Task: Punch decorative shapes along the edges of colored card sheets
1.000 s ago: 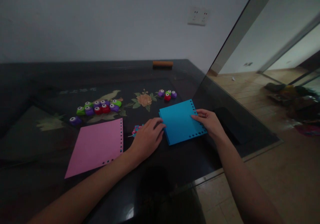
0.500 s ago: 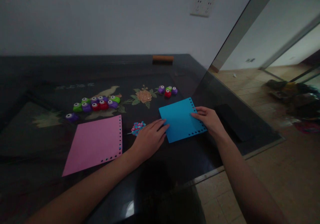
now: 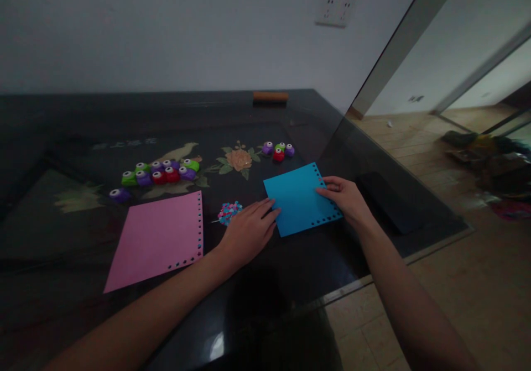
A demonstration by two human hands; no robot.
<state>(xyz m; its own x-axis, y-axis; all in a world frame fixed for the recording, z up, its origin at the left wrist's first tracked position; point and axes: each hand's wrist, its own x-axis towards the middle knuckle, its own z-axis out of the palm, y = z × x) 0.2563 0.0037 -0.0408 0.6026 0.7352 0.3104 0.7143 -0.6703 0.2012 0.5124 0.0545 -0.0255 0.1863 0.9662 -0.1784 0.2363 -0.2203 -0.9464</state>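
A square sheet of blue paper (image 3: 294, 202) lies between my hands on the dark table, with a row of small punched holes along its right and front edges. My right hand (image 3: 344, 194) pinches its right edge, thumb on top. At the left edge, my left hand (image 3: 253, 227) grips the sheet, its fingertips over the border. Just behind the left hand is a pile of small pink, blue and white paper bits (image 3: 229, 212). To the left rests a pink sheet of paper (image 3: 160, 238), also punched along its right and front edges.
Several red, green and purple eye-topped pieces, perhaps craft punches (image 3: 160, 173), cluster behind the pink sheet. A smaller group (image 3: 279, 151) sits behind the blue one. A brown roll (image 3: 270, 97) lies near the wall, and a black flat object (image 3: 388, 202) at the right.
The blue sheet and my right hand have shifted very slightly to the left. Everything else on the table stays where it was.
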